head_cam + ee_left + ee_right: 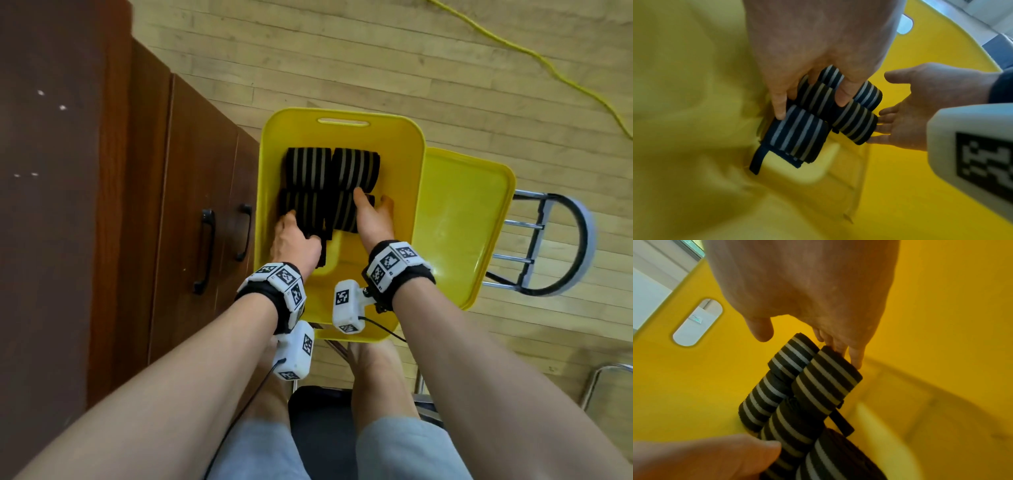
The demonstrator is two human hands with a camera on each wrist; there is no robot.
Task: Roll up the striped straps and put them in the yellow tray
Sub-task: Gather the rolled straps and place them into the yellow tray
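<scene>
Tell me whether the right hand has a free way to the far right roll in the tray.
Probably yes. The right hand already lies inside the yellow tray, its thumb beside the far right roll. Nothing covers that roll from above; the left hand is busy with the near left roll.

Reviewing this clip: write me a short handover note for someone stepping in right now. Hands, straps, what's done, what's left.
Left hand: fingers straight, pressing the near-left rolled strap.
Right hand: open, fingers flat against the near-right rolled strap's outer end.
Straps: four rolls sit in the yellow tray, two by two, the far pair touching each other. A loose black tab sticks out of the near-left roll.
Done: all visible straps rolled and in the tray.
Left: nudge the near pair snug, tuck the tab if wanted, withdraw hands.
</scene>
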